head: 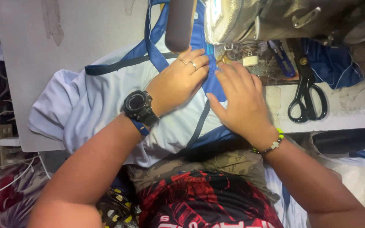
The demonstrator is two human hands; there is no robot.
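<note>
A pale blue-white garment point(93, 105) with darker blue trim point(155, 52) lies on the sewing table under a sewing machine head point(241, 19). My left hand point(178, 82), with rings and a black wristwatch, presses flat on the cloth just left of the needle area point(229, 52). My right hand point(241, 99), with a bead bracelet, lies flat on the blue trim strip to the right, fingers pointing toward the presser foot. Both hands rest on the fabric, fingers together, gripping nothing else.
Black scissors point(307, 99) lie on the table to the right of the machine, with small blue snips point(281, 59) and bunched dark blue cloth point(334, 63) behind them. The white table top point(30, 63) extends left. Cables hang at lower left.
</note>
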